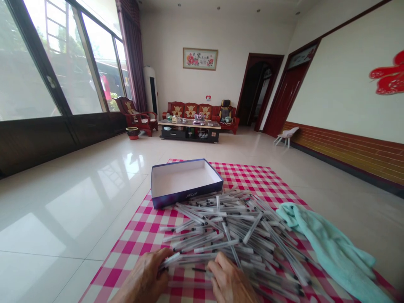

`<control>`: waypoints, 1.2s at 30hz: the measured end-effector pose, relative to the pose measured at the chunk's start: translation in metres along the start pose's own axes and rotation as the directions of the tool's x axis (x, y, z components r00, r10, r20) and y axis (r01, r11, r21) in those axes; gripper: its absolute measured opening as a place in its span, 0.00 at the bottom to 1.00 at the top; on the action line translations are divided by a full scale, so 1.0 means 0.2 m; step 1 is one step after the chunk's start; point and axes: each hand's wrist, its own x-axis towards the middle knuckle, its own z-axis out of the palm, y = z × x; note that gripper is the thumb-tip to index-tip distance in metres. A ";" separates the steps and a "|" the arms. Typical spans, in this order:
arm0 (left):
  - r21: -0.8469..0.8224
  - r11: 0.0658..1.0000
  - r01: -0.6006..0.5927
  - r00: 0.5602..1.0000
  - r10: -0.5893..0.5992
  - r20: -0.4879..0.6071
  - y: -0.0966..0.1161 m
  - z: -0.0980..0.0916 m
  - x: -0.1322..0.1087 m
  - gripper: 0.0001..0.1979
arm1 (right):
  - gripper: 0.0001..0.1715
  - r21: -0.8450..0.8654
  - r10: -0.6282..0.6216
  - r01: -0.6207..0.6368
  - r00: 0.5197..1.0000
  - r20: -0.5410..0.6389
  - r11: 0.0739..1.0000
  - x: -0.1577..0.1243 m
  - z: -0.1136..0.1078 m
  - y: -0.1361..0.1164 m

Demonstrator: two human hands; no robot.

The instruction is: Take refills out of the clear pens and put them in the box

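Note:
A big heap of clear plastic pens (pixel 233 227) lies on a red-and-white checked cloth (pixel 139 231) spread on the floor. My left hand (pixel 145 280) is at the near edge of the heap, its fingers curled round the ends of a few pens. My right hand (pixel 232 284) is beside it, fingers bent down onto the pens at the heap's near side. Behind the heap stands a shallow purple box (pixel 186 181) with a white inside, with nothing in it.
A pale green towel (pixel 331 248) lies crumpled on the cloth's right side. Shiny white floor tiles (pixel 69 210) surround the cloth. Far back stand a dark coffee table (pixel 189 128), red sofa and chairs, and a small white chair (pixel 285 135) by the right wall.

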 end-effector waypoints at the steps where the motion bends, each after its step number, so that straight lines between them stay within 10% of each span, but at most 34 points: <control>1: 0.029 1.000 0.005 1.000 -0.006 0.030 0.00 -0.02 0.00 0.20 | 0.15 -0.075 0.015 -0.012 0.999 0.042 0.997 0.01 0.00 -0.01; 10: 0.096 0.994 0.059 0.991 -0.070 0.110 -0.08 -0.09 0.00 0.18 | 0.16 -0.312 0.111 -0.070 0.987 0.114 0.947 0.10 -0.06 -0.12; 14: -0.205 0.963 0.174 0.978 -0.146 0.147 -0.10 -0.09 0.00 0.11 | 0.17 -0.302 0.116 -0.061 0.979 0.167 0.951 0.13 -0.08 -0.13; 21: -0.772 0.444 0.455 0.889 -0.273 0.367 0.02 -0.05 0.04 0.18 | 0.10 -0.197 0.037 0.012 0.969 0.246 0.980 0.09 -0.25 -0.03; 28: -0.749 0.635 0.190 0.977 -0.200 0.078 0.09 0.05 0.11 0.09 | 0.08 0.065 0.026 -0.042 0.972 0.233 0.997 0.06 -0.28 0.00; 36: -0.789 0.577 0.210 0.910 -0.410 -0.058 0.10 -0.31 0.67 0.07 | 0.08 0.249 -0.001 0.014 0.999 -0.052 0.968 0.25 -0.29 -0.02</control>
